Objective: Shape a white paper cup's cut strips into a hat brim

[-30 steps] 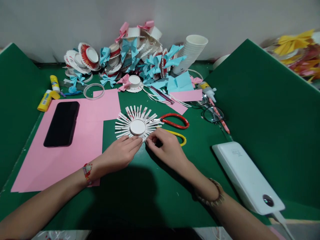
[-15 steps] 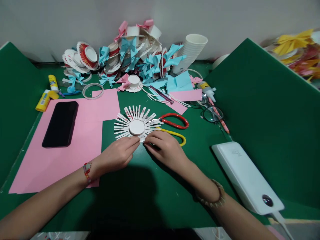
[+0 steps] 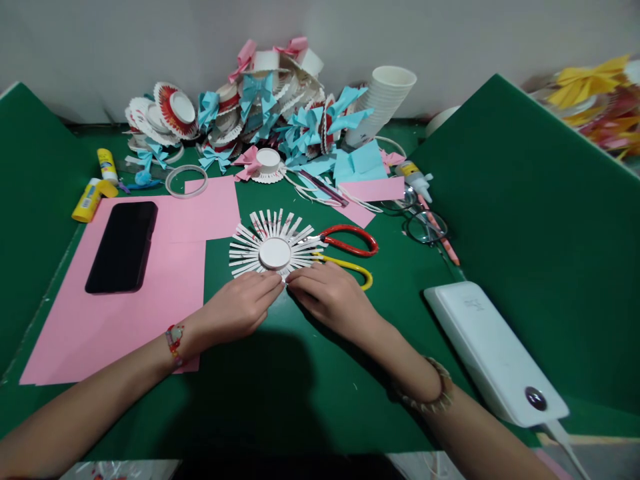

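A paper cup cut into thin strips (image 3: 275,253) lies spread like a sunburst on the green table, its round base up in the middle. At its near edge my left hand (image 3: 247,301) is closed, thumb and fingertips pinching the strips there. My right hand (image 3: 333,293) meets it from the other side, fingers bent and closed on the neighbouring strips. The fingertips of both hands almost touch, and they hide the near strips in part. Scissors (image 3: 350,241) with one red and one yellow handle lie right behind my right hand, their blades partly under the strips.
A black phone (image 3: 123,247) rests on pink paper (image 3: 173,320) at left, near glue sticks (image 3: 89,200). Finished cup crafts with bows (image 3: 257,100) and stacked paper cups (image 3: 383,103) line the back. Eyeglasses (image 3: 426,227) and a white power bank (image 3: 495,353) are at right. Green panels (image 3: 540,233) flank the table.
My right fingers have closed in a little and moved slightly left toward my left fingertips. The cut cup and the other things stay in place.
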The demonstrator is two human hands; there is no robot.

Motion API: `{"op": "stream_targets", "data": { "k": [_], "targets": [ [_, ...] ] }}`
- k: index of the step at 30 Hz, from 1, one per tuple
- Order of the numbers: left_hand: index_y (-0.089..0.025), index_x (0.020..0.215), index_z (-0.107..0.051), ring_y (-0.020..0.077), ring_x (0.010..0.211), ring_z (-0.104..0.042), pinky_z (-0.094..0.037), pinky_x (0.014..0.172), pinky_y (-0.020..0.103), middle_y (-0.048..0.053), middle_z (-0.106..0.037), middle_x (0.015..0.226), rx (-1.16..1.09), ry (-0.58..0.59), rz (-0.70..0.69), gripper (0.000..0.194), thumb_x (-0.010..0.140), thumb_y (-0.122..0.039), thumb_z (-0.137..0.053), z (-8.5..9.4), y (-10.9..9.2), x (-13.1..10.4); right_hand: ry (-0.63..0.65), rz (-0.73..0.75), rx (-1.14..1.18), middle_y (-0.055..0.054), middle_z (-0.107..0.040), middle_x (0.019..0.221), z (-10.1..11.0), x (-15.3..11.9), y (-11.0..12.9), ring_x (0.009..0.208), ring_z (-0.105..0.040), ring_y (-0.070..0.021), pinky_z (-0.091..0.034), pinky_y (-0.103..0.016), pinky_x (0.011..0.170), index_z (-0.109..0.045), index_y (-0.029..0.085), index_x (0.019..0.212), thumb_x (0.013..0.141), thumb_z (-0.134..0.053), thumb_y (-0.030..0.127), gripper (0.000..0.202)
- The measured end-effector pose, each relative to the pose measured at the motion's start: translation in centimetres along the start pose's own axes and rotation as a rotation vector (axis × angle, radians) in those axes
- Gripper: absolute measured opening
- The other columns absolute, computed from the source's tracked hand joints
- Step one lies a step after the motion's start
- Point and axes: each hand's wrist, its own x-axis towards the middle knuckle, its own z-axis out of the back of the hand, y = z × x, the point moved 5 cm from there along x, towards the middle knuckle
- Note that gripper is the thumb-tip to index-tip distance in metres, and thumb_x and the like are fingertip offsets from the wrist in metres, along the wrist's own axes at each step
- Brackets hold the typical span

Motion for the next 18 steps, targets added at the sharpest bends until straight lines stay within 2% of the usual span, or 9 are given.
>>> {"op": "stream_targets", "data": {
  "k": [7, 14, 18],
  "targets": [
    [-0.004, 0.118, -0.052, 0.0244, 0.108, -0.057, -0.047, 0.088, 0.037, 0.016, -0.061, 0.118, 0.013, 0.044, 0.011, 0.039, 0.085, -0.012, -0.034, -0.32, 0.07, -0.25, 0.011, 0.011, -0.013, -0.008, -0.068, 0.077, 0.07, -0.01, 0.14, 0.075, -0.058, -0.0178, -0.032, -0.030, 0.065, -0.064, 0.018, 0.083, 0.091, -0.041, 0.018, 0.024],
    [-0.005, 0.116, -0.054, 0.0245, 0.106, -0.059, -0.047, 0.088, 0.038, 0.014, -0.062, 0.117, -0.002, 0.032, 0.029, 0.038, 0.083, -0.010, -0.038, -0.08, 0.22, -0.04, -0.071, -0.047, 0.006, -0.006, -0.070, 0.080, 0.19, 0.11, 0.20, 0.075, -0.060, -0.0182, -0.033, -0.030, 0.065, -0.063, 0.016, 0.083, 0.089, -0.046, 0.018, 0.018],
    [-0.004, 0.116, -0.055, 0.0241, 0.107, -0.058, -0.048, 0.087, 0.036, 0.015, -0.062, 0.117, -0.011, 0.034, 0.019, 0.038, 0.083, -0.009, -0.037, -0.06, 0.22, -0.03, -0.110, -0.010, -0.017, -0.007, -0.070, 0.078, 0.18, 0.02, 0.49, 0.074, -0.061, -0.0181, -0.033, -0.031, 0.065, -0.063, 0.015, 0.080, 0.089, -0.046, 0.017, 0.020]
  ]
}}
